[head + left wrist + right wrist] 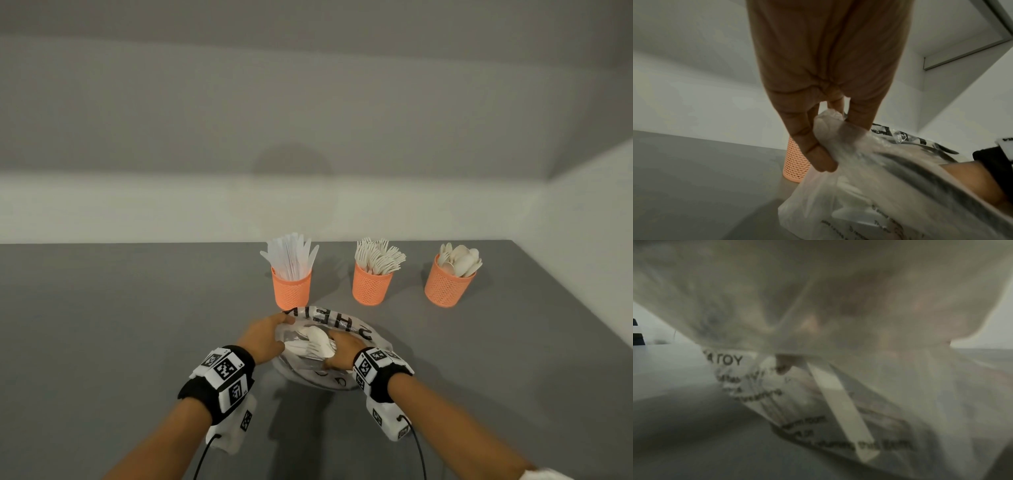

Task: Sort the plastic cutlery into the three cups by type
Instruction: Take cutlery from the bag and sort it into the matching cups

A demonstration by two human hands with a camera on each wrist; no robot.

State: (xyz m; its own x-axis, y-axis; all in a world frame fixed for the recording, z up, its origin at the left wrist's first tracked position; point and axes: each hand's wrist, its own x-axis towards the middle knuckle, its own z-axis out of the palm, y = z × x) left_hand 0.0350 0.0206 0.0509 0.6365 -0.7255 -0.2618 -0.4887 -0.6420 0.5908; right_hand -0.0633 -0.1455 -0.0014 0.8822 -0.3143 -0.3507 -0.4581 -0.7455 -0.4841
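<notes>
While three orange mesh cups point(371, 286) stand in a row near the grey table's point(120, 325) far edge, holding knives point(290, 257), forks point(378, 255) and spoons point(460, 258) from left to right, a person works a crinkled translucent printed plastic bag point(356, 330) just before them. The left hand point(265, 337) pinches the bag's edge; the right hand point(344, 351) reaches inside among white cutlery point(313, 342), its finger position unclear. Bare tabletop spreads wide to the left.
</notes>
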